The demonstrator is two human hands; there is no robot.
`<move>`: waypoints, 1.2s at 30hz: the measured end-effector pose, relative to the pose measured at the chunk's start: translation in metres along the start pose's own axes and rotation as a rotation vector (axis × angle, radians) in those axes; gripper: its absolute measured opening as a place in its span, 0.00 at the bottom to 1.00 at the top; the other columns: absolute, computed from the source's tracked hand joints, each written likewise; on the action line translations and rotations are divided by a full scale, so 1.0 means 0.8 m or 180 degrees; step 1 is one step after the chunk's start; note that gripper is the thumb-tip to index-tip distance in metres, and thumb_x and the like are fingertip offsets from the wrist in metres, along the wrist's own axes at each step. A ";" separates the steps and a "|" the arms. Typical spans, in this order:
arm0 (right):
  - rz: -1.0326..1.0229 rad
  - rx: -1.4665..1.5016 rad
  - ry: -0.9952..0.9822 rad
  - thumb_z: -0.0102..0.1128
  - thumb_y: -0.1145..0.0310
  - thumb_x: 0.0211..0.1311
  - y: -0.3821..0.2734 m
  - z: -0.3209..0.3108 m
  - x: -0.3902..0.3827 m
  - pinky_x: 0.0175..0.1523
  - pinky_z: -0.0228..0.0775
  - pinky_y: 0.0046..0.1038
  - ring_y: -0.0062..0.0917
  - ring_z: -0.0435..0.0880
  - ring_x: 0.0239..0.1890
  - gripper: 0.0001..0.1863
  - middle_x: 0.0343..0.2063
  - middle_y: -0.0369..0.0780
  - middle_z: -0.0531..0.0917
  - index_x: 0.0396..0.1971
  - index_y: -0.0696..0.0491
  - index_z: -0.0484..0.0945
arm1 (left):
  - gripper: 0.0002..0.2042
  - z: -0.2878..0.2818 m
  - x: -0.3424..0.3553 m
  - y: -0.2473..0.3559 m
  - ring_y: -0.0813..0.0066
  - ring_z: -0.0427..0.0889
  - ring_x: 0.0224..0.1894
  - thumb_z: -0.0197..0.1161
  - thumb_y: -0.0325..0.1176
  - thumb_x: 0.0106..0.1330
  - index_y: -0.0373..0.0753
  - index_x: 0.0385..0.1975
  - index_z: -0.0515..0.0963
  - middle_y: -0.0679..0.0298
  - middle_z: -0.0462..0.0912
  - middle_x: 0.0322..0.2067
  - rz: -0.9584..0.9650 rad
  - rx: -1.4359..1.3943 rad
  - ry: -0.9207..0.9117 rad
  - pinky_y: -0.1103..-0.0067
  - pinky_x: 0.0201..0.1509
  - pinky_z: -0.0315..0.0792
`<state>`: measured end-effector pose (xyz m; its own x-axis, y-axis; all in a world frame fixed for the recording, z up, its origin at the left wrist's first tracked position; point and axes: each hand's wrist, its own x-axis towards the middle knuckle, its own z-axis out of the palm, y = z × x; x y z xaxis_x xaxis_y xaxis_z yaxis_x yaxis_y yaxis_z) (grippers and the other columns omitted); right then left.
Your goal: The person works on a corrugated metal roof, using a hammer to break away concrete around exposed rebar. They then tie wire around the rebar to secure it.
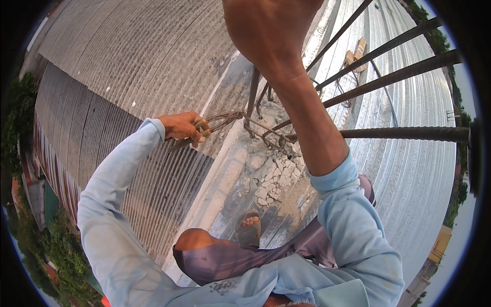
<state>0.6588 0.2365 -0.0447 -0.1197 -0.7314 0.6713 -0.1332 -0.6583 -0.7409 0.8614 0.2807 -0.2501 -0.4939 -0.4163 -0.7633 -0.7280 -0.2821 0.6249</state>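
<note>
My left hand (186, 128) grips metal pliers (221, 124), with their jaws at a bent bar among the steel rebar ends beside a concrete ledge (217, 169). My right hand (268, 36) is raised close to the camera at the top, its fingers hidden or beyond the picture edge. Behind and right of it, several ribbed rebars (399, 132) extend from broken concrete (279, 181), where loose chunks and grit lie on the ledge's right side.
Grey corrugated roofing (128, 56) spreads to the left, and pale metal roofing (414, 174) to the right, with scraps of wood (360, 53) on it. My sandalled foot (248, 230) is beside the rubble. Trees (69, 256) and buildings show beyond the roof edges.
</note>
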 end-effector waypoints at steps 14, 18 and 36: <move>-0.0079 0.0157 -0.0066 0.62 0.78 0.50 -0.007 0.002 -0.001 0.23 0.58 0.24 0.16 0.66 0.18 0.14 0.15 0.32 0.68 0.18 0.50 0.64 | 0.16 0.036 0.023 0.004 0.60 0.85 0.27 0.68 0.43 0.63 0.32 0.28 0.82 0.51 0.85 0.25 -0.0160 0.1437 0.1138 0.66 0.33 0.78; 0.0327 0.0732 -0.0368 0.63 0.76 0.55 -0.003 0.013 0.005 0.20 0.52 0.22 0.12 0.63 0.15 0.13 0.12 0.29 0.67 0.17 0.51 0.69 | 0.11 0.001 0.024 0.022 0.52 0.88 0.38 0.60 0.37 0.66 0.35 0.32 0.80 0.50 0.86 0.29 -0.0250 0.2880 0.2315 0.59 0.43 0.79; 0.0825 0.1980 -0.1102 0.64 0.66 0.67 0.006 -0.018 0.021 0.14 0.42 0.20 0.08 0.55 0.09 0.18 0.09 0.25 0.66 0.15 0.48 0.74 | 0.25 0.182 0.025 0.001 0.51 0.85 0.41 0.71 0.51 0.57 0.35 0.44 0.79 0.51 0.85 0.38 -0.0138 0.1173 0.4106 0.61 0.49 0.75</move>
<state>0.6417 0.2237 -0.0372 0.2578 -0.8230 0.5062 0.4491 -0.3618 -0.8170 0.7815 0.3978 -0.2889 0.1819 -0.9823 0.0450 -0.9170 -0.1529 0.3683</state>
